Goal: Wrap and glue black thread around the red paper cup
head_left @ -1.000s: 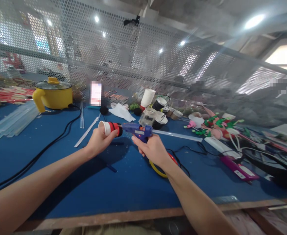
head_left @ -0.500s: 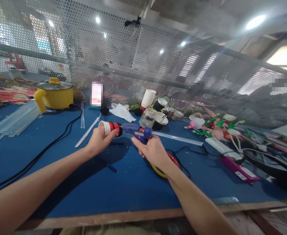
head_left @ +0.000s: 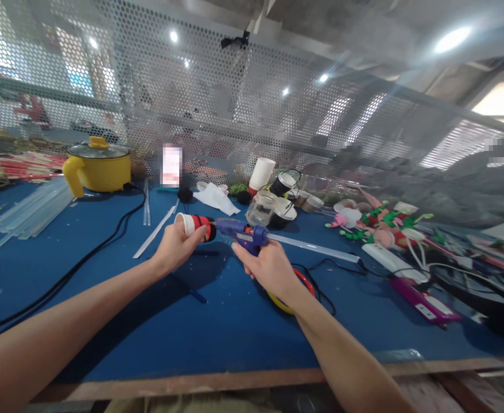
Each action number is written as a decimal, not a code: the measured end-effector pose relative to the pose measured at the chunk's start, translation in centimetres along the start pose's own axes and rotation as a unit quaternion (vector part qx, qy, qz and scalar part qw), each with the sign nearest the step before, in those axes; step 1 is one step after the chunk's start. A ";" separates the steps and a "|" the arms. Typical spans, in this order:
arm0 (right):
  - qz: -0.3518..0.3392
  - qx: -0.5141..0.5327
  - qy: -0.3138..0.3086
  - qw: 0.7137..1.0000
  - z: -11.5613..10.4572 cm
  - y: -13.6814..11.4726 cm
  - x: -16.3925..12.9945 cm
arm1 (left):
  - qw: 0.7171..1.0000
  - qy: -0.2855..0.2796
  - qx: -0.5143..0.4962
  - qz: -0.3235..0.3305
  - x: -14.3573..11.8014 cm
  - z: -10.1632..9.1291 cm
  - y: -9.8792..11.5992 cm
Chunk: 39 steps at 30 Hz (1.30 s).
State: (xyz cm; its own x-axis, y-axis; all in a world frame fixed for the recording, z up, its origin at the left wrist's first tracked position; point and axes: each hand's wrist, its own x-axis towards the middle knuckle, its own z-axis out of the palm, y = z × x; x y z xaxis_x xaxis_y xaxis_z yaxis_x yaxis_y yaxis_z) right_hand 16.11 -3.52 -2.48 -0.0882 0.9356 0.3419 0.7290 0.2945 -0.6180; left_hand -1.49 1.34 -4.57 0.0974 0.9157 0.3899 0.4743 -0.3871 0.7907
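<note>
Tipped on its side, a white paper cup (head_left: pixel 186 223) with red and black bands is gripped by my left hand (head_left: pixel 175 248), its open rim facing left. My right hand (head_left: pixel 267 263) is closed round the handle of a blue hot glue gun (head_left: pixel 239 230). The gun's nozzle points left and meets or nearly touches the black base end of the cup; I cannot tell which. A long clear glue stick (head_left: pixel 314 248) sticks out of the gun's back. Below my right wrist lie rings of yellow and red (head_left: pixel 304 281), partly hidden by the arm.
Spare glue sticks (head_left: pixel 37 209) and a yellow electric pot (head_left: pixel 105 169) stand at the left. Behind my hands are a lit phone (head_left: pixel 171 166), a glass jar (head_left: pixel 261 207) and stacked paper cups (head_left: pixel 262 174). Rightward lie a white power strip (head_left: pixel 392 262) and a purple box (head_left: pixel 424 302).
The view has shifted very slightly. Both hands, the cup and the glue gun keep nearly the same positions relative to each other.
</note>
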 end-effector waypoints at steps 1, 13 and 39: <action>0.003 0.001 0.000 1.000 0.0 0.0 0.0 | 1.000 0.001 0.001 -0.001 0.0 0.0 0.0; 0.003 0.021 -0.003 1.000 0.1 -0.4 -0.3 | 1.000 0.013 0.001 -0.006 0.3 0.0 -0.4; -0.025 -0.009 0.009 1.000 0.4 -0.3 -0.4 | 0.990 0.052 -0.088 -0.097 0.3 -0.3 0.8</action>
State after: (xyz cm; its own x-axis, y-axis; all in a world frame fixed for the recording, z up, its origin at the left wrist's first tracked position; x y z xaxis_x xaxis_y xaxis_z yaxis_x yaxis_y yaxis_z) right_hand 15.71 -3.93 -2.72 -0.1124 0.9164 0.3842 0.7365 0.3364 -0.5869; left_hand -1.34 1.28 -3.66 -0.0754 0.9624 0.2611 0.3138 -0.2256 0.9223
